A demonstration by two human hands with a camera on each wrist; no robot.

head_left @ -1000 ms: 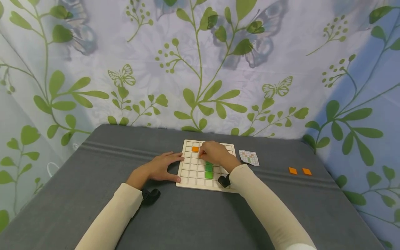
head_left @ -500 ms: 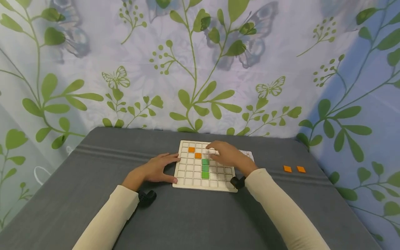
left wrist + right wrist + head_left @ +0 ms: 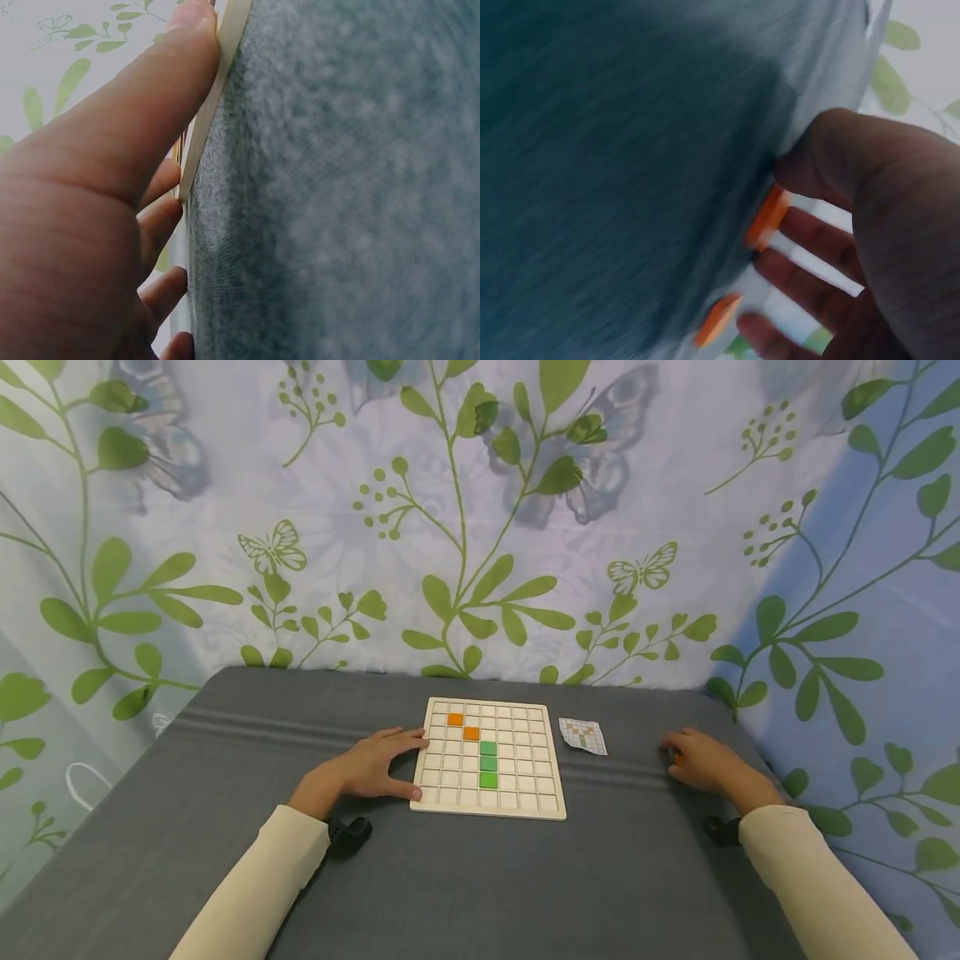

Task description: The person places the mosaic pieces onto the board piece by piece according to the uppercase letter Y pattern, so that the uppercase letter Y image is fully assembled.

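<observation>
My left hand (image 3: 377,766) rests at the left edge of the square, cream grid board (image 3: 450,777), its thumb and fingers spread along the rim. In the left wrist view the thumb (image 3: 161,90) lies against the board's pale edge (image 3: 210,105). Two orange tiles (image 3: 455,720) run diagonally on the grid, followed by several green tiles (image 3: 488,763) in a column. Far to the right, my right hand (image 3: 705,762) pinches an orange tile (image 3: 767,216) between thumb and fingertips, low at the table. A second orange tile (image 3: 718,319) lies beside the fingers, hidden by the hand in the head view.
A small paper card (image 3: 582,736) with a printed coloured grid lies right of the board. The grey cloth-covered table (image 3: 480,885) ends at the back against a leaf-patterned curtain (image 3: 480,527). Dark cameras (image 3: 350,837) are strapped under the wrists.
My right hand has left the board and moved right to the loose orange tiles. The second orange tile on the grid and the paper card are now uncovered. My left hand has stayed put.
</observation>
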